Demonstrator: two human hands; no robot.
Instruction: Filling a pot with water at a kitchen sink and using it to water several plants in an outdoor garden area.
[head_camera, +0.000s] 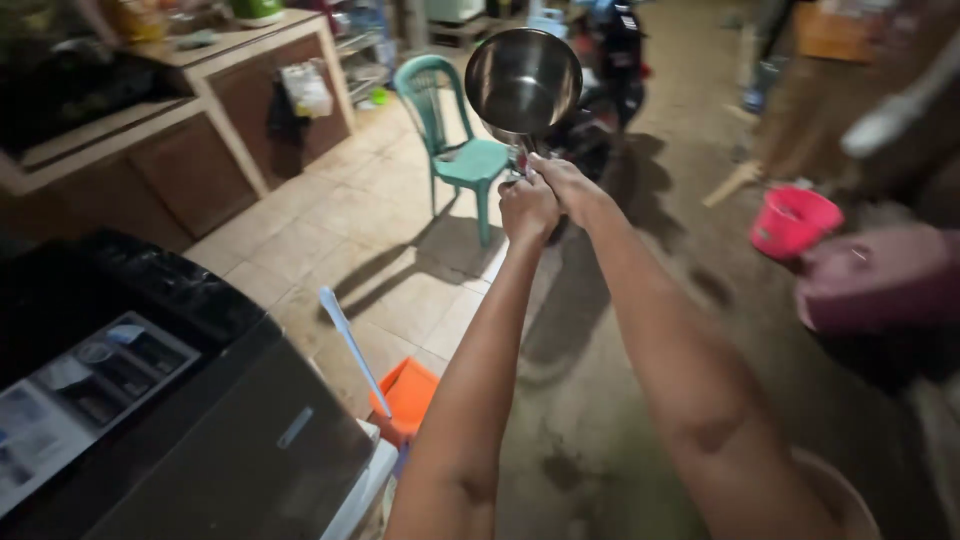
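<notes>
Two bare forearms stretch out from below, ending in the left hand (527, 208) and right hand (565, 182), both closed tight together on the short handle of a steel pan (523, 82). The fingers overlap, so the handle is nearly hidden. The pan stands just above the knuckles, tipped up with its shiny inside showing. Behind it sits a green plastic chair (452, 130); an orange dustpan (408, 396) lies on the floor below.

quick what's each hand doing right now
Left hand: closed on the base of the shiny round steel bowl, held up at arm's length.
Right hand: closed on the same base, beside the left.
</notes>
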